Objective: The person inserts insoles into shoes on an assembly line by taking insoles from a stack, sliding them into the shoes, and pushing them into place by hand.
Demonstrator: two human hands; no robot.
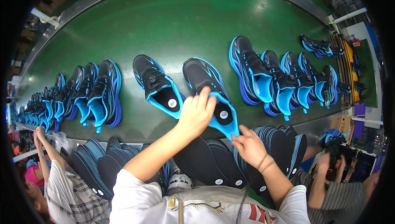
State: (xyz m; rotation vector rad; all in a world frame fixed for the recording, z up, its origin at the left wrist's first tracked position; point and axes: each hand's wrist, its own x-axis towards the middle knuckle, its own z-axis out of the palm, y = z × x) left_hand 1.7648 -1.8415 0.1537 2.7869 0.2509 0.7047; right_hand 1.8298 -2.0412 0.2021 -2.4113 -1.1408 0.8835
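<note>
A black sneaker (201,75) with a bright blue lining lies toe-away on the green belt in front of me. My left hand (198,110) grips its collar near the tongue, fingers bent over the edge. At the heel, my right hand (250,146) pinches the blue collar (226,132) between thumb and fingers. Inside the opening sits a black insole (224,115) with a round white sticker. Just left of my left hand stands a matching sneaker (149,73), also with a stickered insole (168,99); no hand touches it.
Stacks of black-and-blue insoles (207,162) stand along the belt's near edge, below my forearms. Rows of similar sneakers line the green belt (173,22), to the left (108,84) and right (247,65). Other people work at the far left (70,191) and right (341,191).
</note>
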